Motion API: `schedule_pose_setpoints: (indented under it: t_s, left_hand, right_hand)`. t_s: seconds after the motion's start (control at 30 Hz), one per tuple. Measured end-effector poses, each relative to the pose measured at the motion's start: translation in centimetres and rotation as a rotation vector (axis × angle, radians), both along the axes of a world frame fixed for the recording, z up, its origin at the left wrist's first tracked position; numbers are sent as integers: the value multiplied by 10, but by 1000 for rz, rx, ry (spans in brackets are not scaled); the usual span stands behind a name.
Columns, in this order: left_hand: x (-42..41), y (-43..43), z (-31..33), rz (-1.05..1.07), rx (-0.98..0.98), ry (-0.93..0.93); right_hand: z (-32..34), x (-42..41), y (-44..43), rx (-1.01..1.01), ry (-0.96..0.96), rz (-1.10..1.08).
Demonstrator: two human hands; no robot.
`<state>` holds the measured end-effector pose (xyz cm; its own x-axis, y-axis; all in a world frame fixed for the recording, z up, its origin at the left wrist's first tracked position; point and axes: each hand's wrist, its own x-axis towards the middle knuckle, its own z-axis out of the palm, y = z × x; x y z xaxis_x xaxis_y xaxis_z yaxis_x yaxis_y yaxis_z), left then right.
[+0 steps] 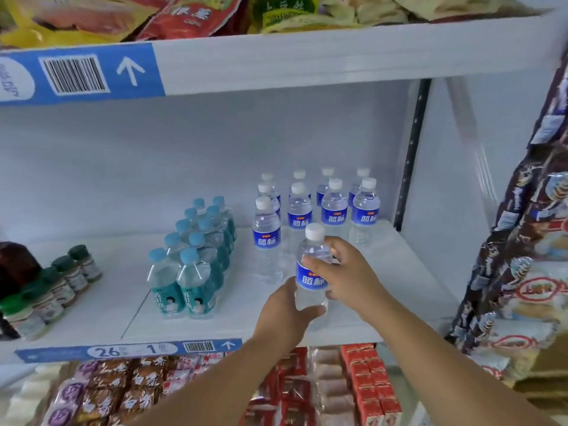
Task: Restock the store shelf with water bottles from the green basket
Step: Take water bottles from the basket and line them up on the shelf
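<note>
Head view: both hands, left (284, 315) low and right (344, 272) at the label, grasp water bottle (312, 269) over shelf (399, 272) front; likely light, thin-walled, slippery, so best gripped mid-body.

The water bottle (312, 272) between the fingers (341, 250) is clear, glossy plastic, with a shiny blue film label and a matt white plastic cap. Just beyond the fingers, the standing bottles (333, 207) show the same clear plastic and glossy labels. Under the fingers, the shelf (393, 272) is smooth and white, seemingly painted metal with a dull sheen. Left of the fingers, the teal bottles (190, 272) are wrapped in tight, glossy shrink film. Far left, small jars (73, 272) carry dark green plastic lids. Above the fingers lie crinkled, glossy foil bags (184, 13); below the fingers lie shiny plastic packets (123, 388) and red card cartons (368, 379).
</note>
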<state>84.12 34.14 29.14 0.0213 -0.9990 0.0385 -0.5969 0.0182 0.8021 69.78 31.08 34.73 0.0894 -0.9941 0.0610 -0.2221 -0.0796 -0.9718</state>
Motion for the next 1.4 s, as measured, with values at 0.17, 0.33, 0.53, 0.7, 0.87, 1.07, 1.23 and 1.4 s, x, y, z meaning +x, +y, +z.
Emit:
schedule_pose_setpoints:
  t_s: [0.17, 0.33, 0.53, 0.7, 0.87, 1.07, 1.23, 1.4]
  left_hand:
    - [-20, -41, -2, 131, 19, 19]
    - [-31, -68, -4, 260, 25, -2]
    - [-34, -92, -4, 351, 26, -29]
    - [-38, -103, -6, 364, 35, -21]
    - [-38, -109, -5, 360, 35, -5]
    - [-38, -108, -4, 362, 60, -58]
    - [-33, -95, -8, 354, 61, -138]
    - [-17, -69, -23, 264, 2, -211]
  right_hand:
    - [-3, -9, -57, 28, 19, 80]
    - [5, -7, -93, 75, 66, 166]
    - [10, 2, -117, 72, 85, 227]
    - [5, 4, -126, 62, 81, 227]
    - [-1, 5, -132, 22, 53, 209]
    - [-2, 11, -128, -20, 68, 159]
    - [-7, 10, -118, 22, 67, -2]
    - [-23, -1, -91, 42, 137, -60]
